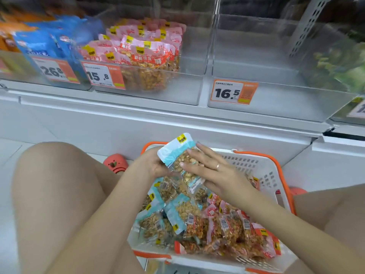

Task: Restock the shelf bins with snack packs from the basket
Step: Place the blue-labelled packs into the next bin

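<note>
Restock partway: 15.8 bin (146, 84) part-filled, 16.5 bin (276, 91) bare.
Left hand (156, 165) grips blue snack pack (177, 153) above basket (264, 171); right hand (213, 171) lies flat on it. Many packs left.

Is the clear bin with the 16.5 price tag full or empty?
Empty. Through the clear bin above the 16.5 tag only its bare floor and walls show, no packs.

The clear bin (276, 107) above the 16.5 tag (234, 92) stands open-topped; the pink packs (146, 54) crowd its left neighbour.
</note>
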